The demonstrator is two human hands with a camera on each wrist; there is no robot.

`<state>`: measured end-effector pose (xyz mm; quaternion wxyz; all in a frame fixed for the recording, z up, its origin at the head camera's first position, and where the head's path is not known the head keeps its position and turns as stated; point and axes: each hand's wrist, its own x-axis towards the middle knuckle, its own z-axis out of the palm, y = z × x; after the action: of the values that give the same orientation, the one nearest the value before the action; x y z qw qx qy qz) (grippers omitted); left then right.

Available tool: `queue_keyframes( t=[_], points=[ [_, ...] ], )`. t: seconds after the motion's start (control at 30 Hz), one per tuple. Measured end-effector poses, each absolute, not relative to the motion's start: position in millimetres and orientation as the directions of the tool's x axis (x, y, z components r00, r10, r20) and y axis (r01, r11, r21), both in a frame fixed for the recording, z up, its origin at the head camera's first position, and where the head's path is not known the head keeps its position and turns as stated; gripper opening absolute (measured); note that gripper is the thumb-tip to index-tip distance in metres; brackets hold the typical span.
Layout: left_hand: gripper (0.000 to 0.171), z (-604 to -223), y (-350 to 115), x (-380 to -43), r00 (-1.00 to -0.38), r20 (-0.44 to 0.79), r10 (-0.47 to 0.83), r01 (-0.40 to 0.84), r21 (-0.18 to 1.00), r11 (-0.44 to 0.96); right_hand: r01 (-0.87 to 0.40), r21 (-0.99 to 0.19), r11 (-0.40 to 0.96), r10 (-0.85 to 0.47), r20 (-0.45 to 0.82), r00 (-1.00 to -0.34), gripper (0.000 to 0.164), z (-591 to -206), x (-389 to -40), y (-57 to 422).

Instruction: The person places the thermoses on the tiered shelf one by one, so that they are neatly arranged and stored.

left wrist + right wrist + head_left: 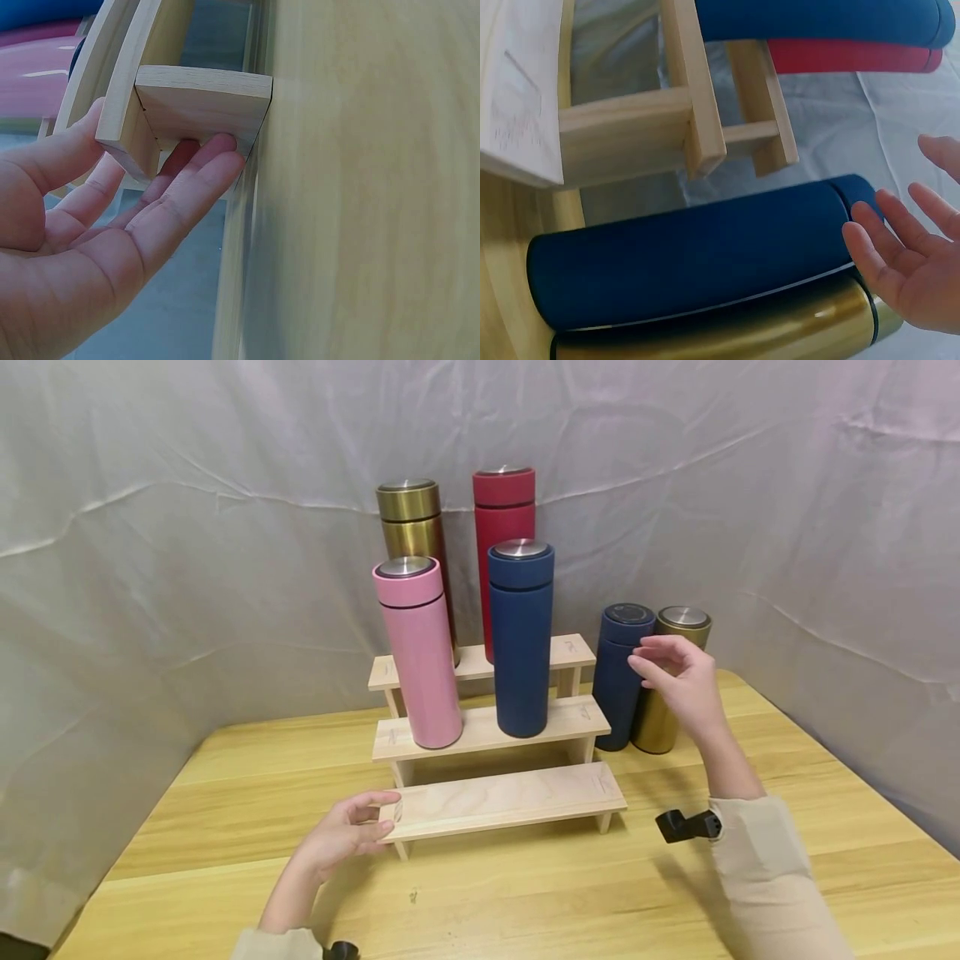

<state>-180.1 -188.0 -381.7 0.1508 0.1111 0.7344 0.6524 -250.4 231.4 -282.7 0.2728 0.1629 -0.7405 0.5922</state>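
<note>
1. The desk blue bottle (pixel 617 693) stood upright on the desk (pixel 525 897), just past the right end of the wooden stand (pixel 495 806)
2. Its long side ran straight up and down, and its lid was just left of the right grip (pixel 681 681)
3. The right grip was nearer to it than the left grip (pixel 347 837); its thumb and fingers were spread in a soft curve with nothing between them, and I could not tell if a fingertip touched the lid
4. The left grip held the left end of the stand's lowest board between thumb and fingers
5. A gold bottle (pixel 654 727) stood close by on the right, and the stand's end was near on the left, so the sides looked tight
6. There seemed more room above the blue lid and toward the person
</note>
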Motion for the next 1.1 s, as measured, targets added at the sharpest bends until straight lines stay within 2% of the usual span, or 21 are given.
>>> queue_keyframes(
  t=[0.2, 0.43, 0.53, 0.6, 0.77, 0.83, 0.9, 1.1],
  points=[
    [0.052, -381.3, -188.1, -179.9, -0.93, -0.071, 0.362, -0.028, 0.992, 0.122, -0.55, -0.799, 0.244, 0.125, 0.588, -0.799, 0.023, -288.2, -253.8, 243.4],
    [0.052, -381.4, -187.7, -179.4, -0.933, -0.075, 0.353, -0.032, 0.992, 0.126, -0.568, -0.815, 0.116, 0.172, 0.58, -0.797, 0.017, -292.7, -254.5, 253.5],
    [0.051, -381.5, -187.6, -179.6, -0.932, -0.071, 0.356, -0.026, 0.991, 0.129, -0.589, -0.803, 0.094, 0.175, 0.596, -0.784, 0.021, -304.3, -265.2, 265.3],
    [0.051, -381.7, -187.6, -179.9, -0.932, -0.07, 0.357, -0.024, 0.991, 0.131, -0.615, -0.788, 0.003, 0.156, 0.608, -0.778, 0.024, -329.7, -293.0, 286.9],
    [0.052, -381.9, -187.7, -179.6, -0.93, -0.071, 0.36, -0.026, 0.991, 0.13, -0.624, -0.782, -0.007, 0.192, 0.611, -0.768, 0.023, -334.3, -296.6, 293.4],
    [0.052, -381.9, -187.9, -179.9, -0.929, -0.067, 0.363, -0.021, 0.992, 0.128, -0.586, -0.806, 0.089, 0.254, 0.587, -0.769, 0.021, -311.6, -270.3, 275.6],
    [0.052, -382.0, -188.2, -180.5, -0.929, -0.063, 0.366, -0.017, 0.992, 0.127, -0.549, -0.829, 0.11, 0.307, 0.553, -0.774, 0.022, -304.3, -262.5, 269.5],
    [0.052, -382.7, -188.9, -180.9, -0.927, -0.064, 0.37, -0.017, 0.992, 0.128, -0.337, -0.883, 0.326, 0.457, 0.46, -0.761, 0.049, -304.0, -263.1, 268.2]
  ],
)
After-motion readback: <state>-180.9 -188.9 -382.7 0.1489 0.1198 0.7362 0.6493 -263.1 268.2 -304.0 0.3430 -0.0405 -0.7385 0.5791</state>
